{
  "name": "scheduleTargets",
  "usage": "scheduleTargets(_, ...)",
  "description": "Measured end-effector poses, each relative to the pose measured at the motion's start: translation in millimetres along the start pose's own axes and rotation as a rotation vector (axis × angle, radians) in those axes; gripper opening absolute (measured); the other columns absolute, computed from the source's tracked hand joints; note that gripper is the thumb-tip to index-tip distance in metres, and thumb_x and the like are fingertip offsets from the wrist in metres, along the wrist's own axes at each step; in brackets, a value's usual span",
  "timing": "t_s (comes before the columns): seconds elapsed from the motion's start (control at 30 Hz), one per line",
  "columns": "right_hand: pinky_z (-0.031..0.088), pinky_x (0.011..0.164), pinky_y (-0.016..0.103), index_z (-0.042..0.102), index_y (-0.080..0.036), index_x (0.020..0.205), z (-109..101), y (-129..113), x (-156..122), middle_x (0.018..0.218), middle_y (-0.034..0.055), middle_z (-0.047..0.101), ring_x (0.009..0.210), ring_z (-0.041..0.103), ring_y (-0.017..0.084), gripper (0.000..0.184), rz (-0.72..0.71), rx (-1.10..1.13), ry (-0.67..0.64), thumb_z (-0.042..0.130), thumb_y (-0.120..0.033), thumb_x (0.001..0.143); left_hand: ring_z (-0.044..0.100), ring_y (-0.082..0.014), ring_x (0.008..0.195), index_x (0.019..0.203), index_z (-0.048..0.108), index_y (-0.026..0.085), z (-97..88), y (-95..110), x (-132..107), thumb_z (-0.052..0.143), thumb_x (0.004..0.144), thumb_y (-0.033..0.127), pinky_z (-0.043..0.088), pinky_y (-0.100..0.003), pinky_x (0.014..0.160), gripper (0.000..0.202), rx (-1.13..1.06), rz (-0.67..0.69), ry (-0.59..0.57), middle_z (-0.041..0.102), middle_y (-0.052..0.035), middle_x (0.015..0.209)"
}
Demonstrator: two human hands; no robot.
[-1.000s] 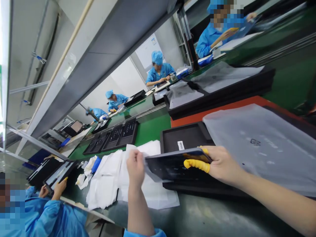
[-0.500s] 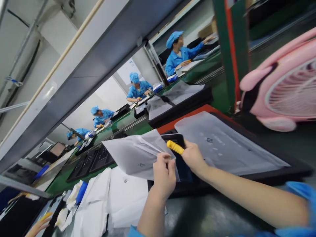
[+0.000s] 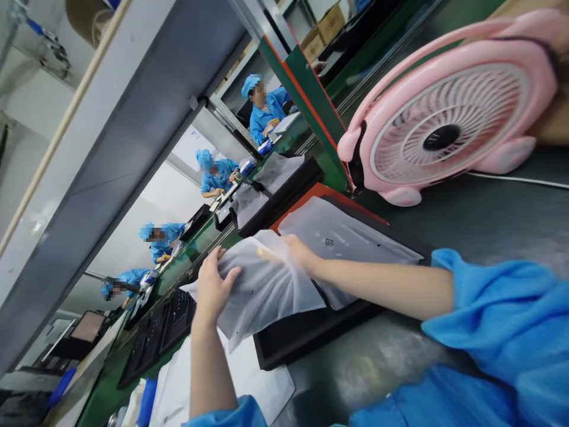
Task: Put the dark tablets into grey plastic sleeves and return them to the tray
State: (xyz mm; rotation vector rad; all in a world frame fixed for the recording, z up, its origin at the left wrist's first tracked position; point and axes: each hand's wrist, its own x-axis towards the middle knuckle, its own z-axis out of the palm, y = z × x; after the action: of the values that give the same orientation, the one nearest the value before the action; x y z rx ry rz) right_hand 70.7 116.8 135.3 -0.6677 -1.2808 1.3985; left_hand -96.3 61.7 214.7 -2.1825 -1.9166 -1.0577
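My left hand (image 3: 214, 284) lies against the left part of a translucent white plastic bag (image 3: 258, 290), thumb and fingers apart. My right hand (image 3: 300, 254) is at the bag's right end, its fingers covered by the film. A yellow finger cover shows faintly through the plastic; the grip itself is hidden. Creases run across the bag between both hands. Beneath and to the right is a black tray (image 3: 284, 344). A second translucent bag (image 3: 342, 237) with a printed triangle mark lies on the right, beyond my right hand.
White sheets (image 3: 175, 373) lie at the lower left, near black trays (image 3: 153, 326). A pink fan (image 3: 444, 130) stands at the right, with a green post (image 3: 306, 89) beside it. Several co-workers in blue sit along the line. A grey overhead beam (image 3: 115, 118) crosses the upper left.
My left hand has moved left and up along the bag, with its fingers spread. My right hand's yellow-covered finger, bare to view before, is now behind or inside the film. The view has turned right.
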Motion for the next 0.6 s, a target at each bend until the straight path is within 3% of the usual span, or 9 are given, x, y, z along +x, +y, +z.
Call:
scheduleTargets(0.07,0.036,0.049,0.022,0.056,-0.013,0.059,-3,-12,11,0.054,-0.0021,0.050,0.055,0.047,0.012,0.036,-0.039,-0.043,-0.077,0.067,-0.047,0.052,0.053,-0.0193,0.068,0.069,0.060,0.017,-18.3,-8,13,0.068,0.056,0.039,0.041,-0.028,0.066,0.026,0.113,-0.074,-0.210,0.057,-0.0016,0.064)
scheduleTargets(0.13,0.037,0.052,0.022,0.059,-0.013,0.062,-8,-24,25,0.058,-0.0017,0.054,0.058,0.049,0.013,0.033,-0.101,-0.110,-0.210,0.067,-0.044,0.054,0.051,-0.0162,0.060,0.063,0.060,0.016,-24.3,-14,16,0.065,0.060,0.042,0.040,-0.025,0.059,0.026,0.068,-0.104,-0.286,0.055,-0.0002,0.058)
scheduleTargets(0.17,0.038,0.053,0.022,0.060,-0.013,0.064,-11,-31,33,0.059,-0.0016,0.055,0.058,0.050,0.013,0.031,-0.113,-0.133,-0.296,0.066,-0.043,0.057,0.051,-0.0156,0.059,0.063,0.060,0.016,-23.2,-17,13,0.063,0.061,0.042,0.040,-0.024,0.058,0.027,0.011,-0.112,-0.241,0.056,-0.0002,0.058)
scheduleTargets(0.27,0.039,0.056,0.024,0.061,-0.015,0.068,-24,-50,59,0.060,-0.0009,0.058,0.055,0.050,0.012,0.029,-0.046,-0.232,-0.575,0.056,-0.044,0.069,0.055,-0.0166,0.066,0.069,0.063,0.015,-10.0,-30,-4,0.063,0.058,0.043,0.042,-0.024,0.062,0.030,-0.162,-0.200,0.078,0.061,-0.0012,0.064)
scheduleTargets(0.37,0.039,0.059,0.025,0.061,-0.014,0.064,-36,-69,83,0.060,0.0004,0.059,0.057,0.050,0.012,0.026,-0.142,-0.584,-0.735,0.051,-0.035,0.075,0.058,-0.0183,0.071,0.078,0.063,0.014,11.3,-49,-24,0.062,0.057,0.046,0.044,-0.026,0.064,0.037,-0.309,-0.346,0.354,0.063,-0.0027,0.070)
scheduleTargets(0.5,0.036,0.063,0.026,0.062,-0.014,0.061,-33,-100,112,0.060,0.0026,0.059,0.067,0.054,0.016,0.012,-0.512,-1.320,-0.643,0.056,-0.021,0.069,0.059,-0.0180,0.068,0.078,0.062,0.013,45.5,-65,-39,0.062,0.057,0.049,0.045,-0.027,0.061,0.042,-0.456,-0.498,0.484,0.063,-0.0035,0.068)
scheduleTargets(0.6,0.036,0.069,0.029,0.065,-0.013,0.070,-11,-118,127,0.069,0.0068,0.063,0.078,0.057,0.021,0.016,-0.650,-1.502,-0.430,0.058,-0.028,0.070,0.059,-0.0170,0.067,0.080,0.062,0.013,68.7,-64,-46,0.062,0.060,0.048,0.046,-0.027,0.062,0.041,-0.558,-0.560,0.488,0.063,-0.0035,0.069)
